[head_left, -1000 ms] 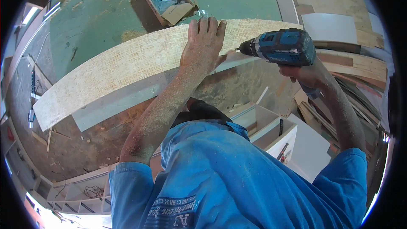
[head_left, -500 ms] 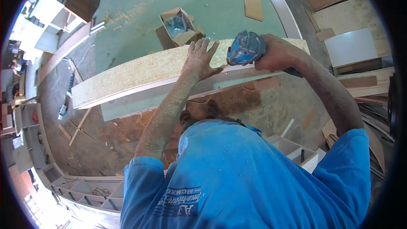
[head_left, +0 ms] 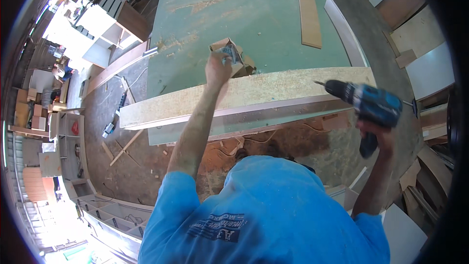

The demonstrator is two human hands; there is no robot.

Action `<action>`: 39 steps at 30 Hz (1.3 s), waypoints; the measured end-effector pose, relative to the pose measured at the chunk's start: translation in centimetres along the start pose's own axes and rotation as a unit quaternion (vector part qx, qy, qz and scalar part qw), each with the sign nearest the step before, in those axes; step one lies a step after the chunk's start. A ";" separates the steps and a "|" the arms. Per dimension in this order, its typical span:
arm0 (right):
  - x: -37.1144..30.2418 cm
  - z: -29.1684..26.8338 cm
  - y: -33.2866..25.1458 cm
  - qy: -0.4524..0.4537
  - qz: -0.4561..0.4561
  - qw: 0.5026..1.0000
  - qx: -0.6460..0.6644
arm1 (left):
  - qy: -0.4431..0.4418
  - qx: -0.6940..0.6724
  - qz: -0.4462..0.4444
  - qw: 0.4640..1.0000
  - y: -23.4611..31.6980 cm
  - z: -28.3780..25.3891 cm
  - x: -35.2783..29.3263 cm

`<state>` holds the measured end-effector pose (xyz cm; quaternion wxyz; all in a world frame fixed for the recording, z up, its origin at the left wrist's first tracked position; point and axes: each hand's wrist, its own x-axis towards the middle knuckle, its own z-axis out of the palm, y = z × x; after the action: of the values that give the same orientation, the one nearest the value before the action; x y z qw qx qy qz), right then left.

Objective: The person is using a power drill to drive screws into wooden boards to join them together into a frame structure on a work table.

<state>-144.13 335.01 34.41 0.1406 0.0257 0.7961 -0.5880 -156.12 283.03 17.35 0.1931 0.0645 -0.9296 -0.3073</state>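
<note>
The left hand (head_left: 217, 70) is reached into the small cardboard box (head_left: 229, 54) just beyond the long board (head_left: 244, 99) at the bench's near edge; its fingers are curled, the grip hidden. The drill (head_left: 369, 103) is clasped in the right hand (head_left: 373, 134), off the board's right end, bit pointed left along it.

A carpentry workshop: sawdust covers the big green workbench (head_left: 273, 24), offcut boards (head_left: 309, 18) lie about, unfinished white cabinets (head_left: 105, 32) stand far left, panels lean at right.

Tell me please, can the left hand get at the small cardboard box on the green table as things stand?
Probably yes. The left hand is stretched over the long board and already at the open cardboard box; nothing lies between them. The right hand holds the blue drill well aside.
</note>
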 end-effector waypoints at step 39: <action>-7.0 11.4 7.4 0.047 0.099 0.972 0.210 | 0.015 -0.453 -0.256 0.854 -4.3 -10.0 -6.4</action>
<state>-133.68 327.37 26.23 0.1520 0.1611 0.6542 -0.7231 -146.27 275.64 20.10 0.1294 0.2103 -0.6351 -0.7319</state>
